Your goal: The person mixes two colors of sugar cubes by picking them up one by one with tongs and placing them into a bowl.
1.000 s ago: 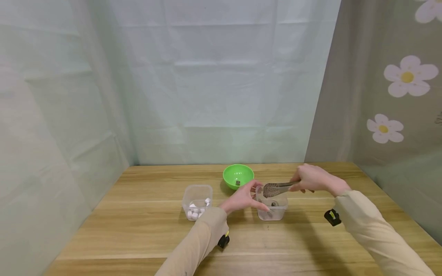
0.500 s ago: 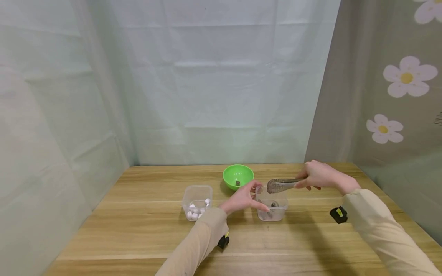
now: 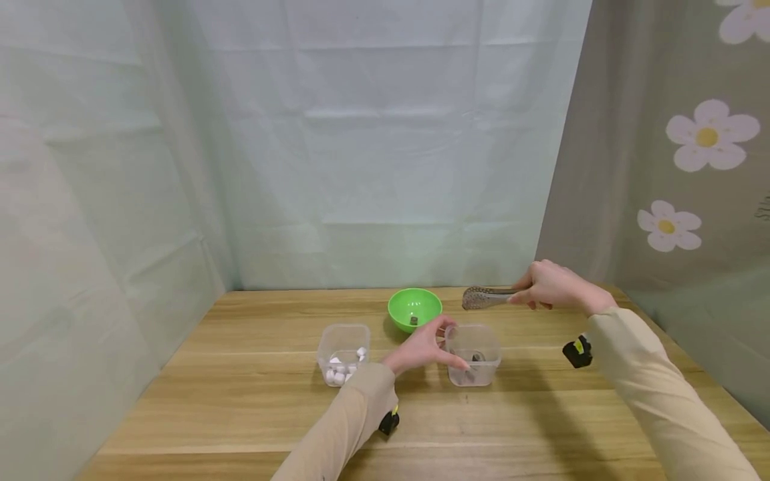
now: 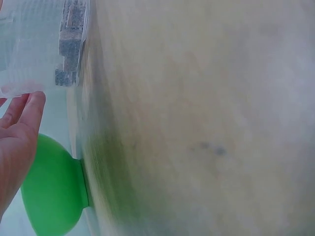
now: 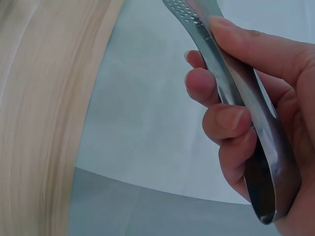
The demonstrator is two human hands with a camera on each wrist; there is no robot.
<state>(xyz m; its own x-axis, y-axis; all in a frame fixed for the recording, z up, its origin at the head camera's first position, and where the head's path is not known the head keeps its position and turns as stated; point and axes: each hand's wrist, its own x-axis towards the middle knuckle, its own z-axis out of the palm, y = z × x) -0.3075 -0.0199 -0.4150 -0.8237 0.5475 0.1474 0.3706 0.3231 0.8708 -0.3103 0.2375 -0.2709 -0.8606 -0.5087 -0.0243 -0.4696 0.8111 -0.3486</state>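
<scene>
My right hand [image 3: 555, 286] grips metal tongs [image 3: 486, 298] with perforated ends, raised above the table behind the right-hand container. In the right wrist view the tongs [image 5: 246, 93] lie between thumb and curled fingers, arms pressed near together. Whether anything sits between the tong tips is not visible. My left hand [image 3: 424, 346] holds the left side of a clear plastic container [image 3: 475, 378], thumb at the front and fingers behind. Dark grey speckled cubes [image 4: 71, 42] lie at its bottom in the left wrist view. A green bowl [image 3: 415, 299] behind my left hand has a small dark cube [image 3: 414, 321] in it.
Left of my left hand stands another clear plastic container [image 3: 343, 334] with several white pieces [image 3: 338, 374]. Everything rests on a wood-grain table [image 3: 240, 401]. A pale cloth [image 3: 385, 167] hangs behind the table, with a flowered grey cloth [image 3: 631, 167] on the right.
My right hand has lifted the tongs up out of the right-hand container, first drifting right, then rising higher. My left hand and the containers have stayed in place.
</scene>
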